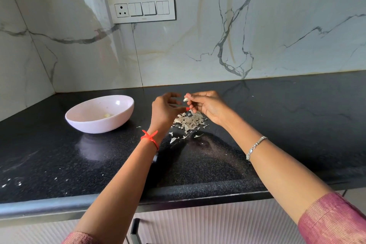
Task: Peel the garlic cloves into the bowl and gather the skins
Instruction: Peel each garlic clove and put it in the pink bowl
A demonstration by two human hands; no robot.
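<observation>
Two bare hands raised above a black speckled countertop [217, 164], seen from over the person's forearms. The right hand [208, 106] pinches a small pale garlic clove [185, 99] between thumb and fingertips, its remaining fingers curled inward beneath. The left hand [165, 109] sits just beside it with fingers loosely spread and bent, gripping nothing that can be made out; its thumb tip, with a red-painted nail, reaches toward the right hand's lower fingers. Directly below and between the two hands lies a heap of papery garlic skins [189, 122] on the counter, with loose flakes scattered nearer the viewer. To the left, well apart from the heap, a pale pink bowl [126, 114] rests upright on the counter; one yellowish peeled clove [107, 115] lies at its bottom. A red thread [151, 138] is tied around the left wrist and a silver bracelet [255, 147] circles the right forearm; pink sleeves [332, 222] cover both arms near the elbow. Behind the counter rises a white marble-patterned wall bearing a switch panel [141, 8] with one socket. A few white specks lie on the counter at far left.
</observation>
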